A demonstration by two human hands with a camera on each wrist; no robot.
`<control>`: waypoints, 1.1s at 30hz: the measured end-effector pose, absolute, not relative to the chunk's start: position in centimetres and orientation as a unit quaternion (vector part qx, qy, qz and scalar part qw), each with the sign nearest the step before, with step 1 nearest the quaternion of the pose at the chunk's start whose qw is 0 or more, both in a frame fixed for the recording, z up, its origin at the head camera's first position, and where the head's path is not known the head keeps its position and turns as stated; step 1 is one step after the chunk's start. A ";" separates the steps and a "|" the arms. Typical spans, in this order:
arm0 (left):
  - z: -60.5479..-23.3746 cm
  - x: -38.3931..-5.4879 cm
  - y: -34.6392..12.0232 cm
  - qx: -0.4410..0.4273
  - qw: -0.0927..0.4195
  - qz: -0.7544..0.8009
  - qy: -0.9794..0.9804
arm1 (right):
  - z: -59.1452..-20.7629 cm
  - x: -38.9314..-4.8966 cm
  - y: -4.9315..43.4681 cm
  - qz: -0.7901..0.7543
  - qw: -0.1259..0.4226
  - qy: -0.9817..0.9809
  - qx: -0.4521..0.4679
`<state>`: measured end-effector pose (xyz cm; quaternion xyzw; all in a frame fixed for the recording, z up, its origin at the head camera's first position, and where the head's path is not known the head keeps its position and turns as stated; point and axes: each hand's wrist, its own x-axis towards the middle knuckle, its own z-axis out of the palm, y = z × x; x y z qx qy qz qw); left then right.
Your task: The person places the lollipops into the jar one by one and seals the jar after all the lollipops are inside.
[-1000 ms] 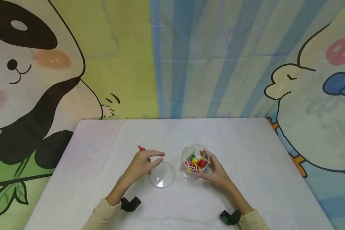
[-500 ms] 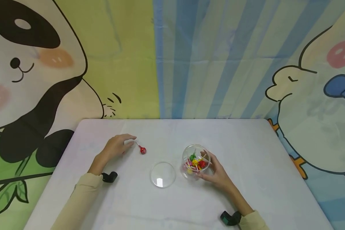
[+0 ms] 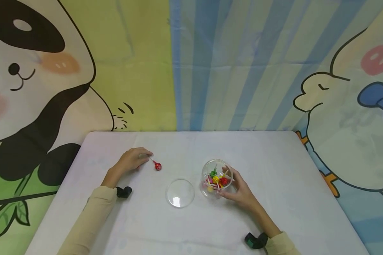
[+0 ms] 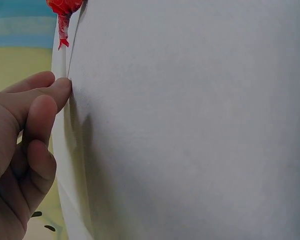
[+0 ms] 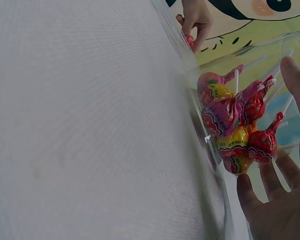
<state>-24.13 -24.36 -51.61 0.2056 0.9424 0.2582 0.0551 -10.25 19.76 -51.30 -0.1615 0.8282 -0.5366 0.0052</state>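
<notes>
A red-wrapped lollipop [image 3: 157,166] lies on the white table, its stick pointing up and left. My left hand [image 3: 132,159] pinches the end of that stick; in the left wrist view the fingertips [image 4: 62,89] meet around the white stick [image 4: 64,60]. Fingers of my right hand [image 3: 239,191] curl round the side of a clear round jar [image 3: 207,193], holding it upright. Inside the jar sit several wrapped lollipops [image 5: 235,117] in red, yellow and pink; a green one [image 3: 213,173] shows in the head view.
A clear round lid [image 3: 180,193] lies flat on the table [image 3: 185,148] between the hands, left of the jar. Behind the table hangs a cartoon-printed cloth [image 3: 204,71]. Each wrist carries a black camera, such as the left one [image 3: 124,192].
My left hand has moved from above the lid to the left and back, and its fingers have closed on the lollipop's stick. The right hand and jar have stayed put.
</notes>
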 end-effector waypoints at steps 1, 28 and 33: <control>-51.6 -24.1 -24.4 0.203 0.057 0.263 0.942 | -50.8 -10.1 19.6 -0.536 0.007 0.828 -0.160; -45.6 -17.7 -20.7 0.107 -0.008 0.386 0.916 | -52.3 -10.6 20.0 -0.538 0.001 0.827 -0.163; -44.8 -16.9 -19.7 0.122 -0.022 0.397 0.910 | -53.0 -10.6 20.3 -0.542 -0.001 0.824 -0.164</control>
